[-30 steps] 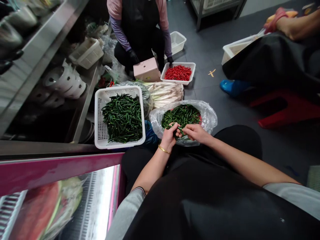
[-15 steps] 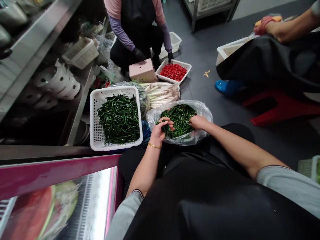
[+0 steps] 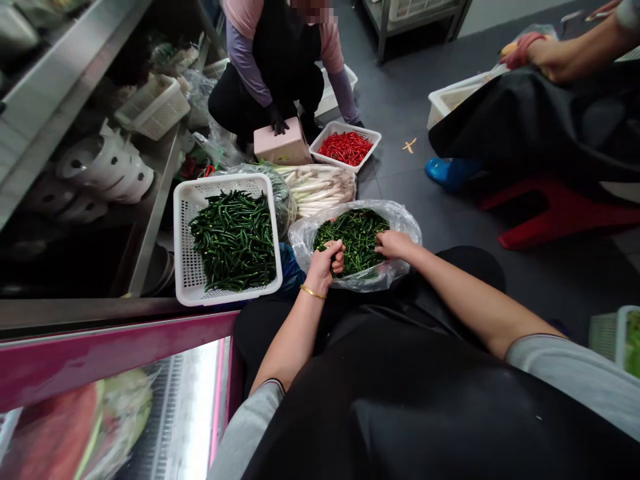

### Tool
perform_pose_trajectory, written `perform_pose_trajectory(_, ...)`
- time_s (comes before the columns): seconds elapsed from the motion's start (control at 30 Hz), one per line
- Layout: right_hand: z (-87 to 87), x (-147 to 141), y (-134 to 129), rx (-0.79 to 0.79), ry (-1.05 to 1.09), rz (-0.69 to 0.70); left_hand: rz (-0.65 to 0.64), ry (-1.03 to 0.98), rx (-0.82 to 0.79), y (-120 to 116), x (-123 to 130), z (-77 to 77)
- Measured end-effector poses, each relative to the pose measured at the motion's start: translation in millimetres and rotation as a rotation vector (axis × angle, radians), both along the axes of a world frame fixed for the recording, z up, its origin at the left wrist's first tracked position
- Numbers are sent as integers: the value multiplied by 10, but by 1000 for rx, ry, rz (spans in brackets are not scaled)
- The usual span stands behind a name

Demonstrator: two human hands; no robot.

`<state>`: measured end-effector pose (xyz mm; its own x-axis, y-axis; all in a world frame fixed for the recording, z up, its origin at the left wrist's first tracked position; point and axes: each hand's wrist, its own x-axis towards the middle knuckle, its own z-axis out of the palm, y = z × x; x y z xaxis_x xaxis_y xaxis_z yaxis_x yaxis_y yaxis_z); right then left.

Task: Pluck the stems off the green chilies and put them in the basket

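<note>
Green chili peppers (image 3: 356, 250) fill a clear plastic bag (image 3: 404, 217) in front of my knees. My left hand (image 3: 326, 261) is curled shut over the bag's left side, around a few green chili peppers mostly hidden by the fingers. At the bag's right side, my right hand (image 3: 394, 245) pinches at a green chili pepper in the heap; its fingertips are partly hidden. Left of the bag stands a white perforated basket (image 3: 180, 247) with a pile of longer dark green chili peppers (image 3: 237, 240) in it.
Spring onions (image 3: 320, 187) lie behind the bag. A co-worker crouches beyond, one gloved hand (image 3: 277, 120) on a pink stool (image 3: 280, 143), near a basket of red chilies (image 3: 346, 148). Another person sits at right by a red stool (image 3: 550, 213). Steel shelving (image 3: 165, 173) borders the left.
My left hand has curled tighter over the chilies it holds. My right hand stays at the heap. The co-worker's head has come into view as they lean, and the view has shifted slightly.
</note>
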<state>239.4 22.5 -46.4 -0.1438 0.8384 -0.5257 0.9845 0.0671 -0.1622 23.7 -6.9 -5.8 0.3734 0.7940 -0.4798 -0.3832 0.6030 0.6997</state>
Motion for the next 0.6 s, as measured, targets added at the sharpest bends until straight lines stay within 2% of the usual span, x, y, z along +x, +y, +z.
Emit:
perform_pose_trajectory(0.07, 39, -27, 22, 82, -20, 28, 26, 31, -3, 2, -49, 20)
perform_pose_trajectory(0.13, 115, -59, 53, 192, -22, -6, 60, 84, 3, 8, -69, 33)
perform_pose_trajectory(0.2, 161, -117, 92, 232, -16, -36, 90, 130, 15, 13, -56, 39)
perform_pose_trajectory(0.37, 19, -251, 187, 23, 38, -98, 54, 161, 58, -7, -18, 42)
perform_pose_trajectory(0.47, 0, -193, 210, -86, 280, -284, 32, 253, 116, -9, -25, 53)
perform_pose_trajectory(0.53, 107, -135, 185, -140, 581, -422, 22, 348, 197, 21, 3, 66)
perform_pose_trajectory(0.6, 278, -117, 123, -183, 911, -489, -9, 416, 308, 74, 72, 75)
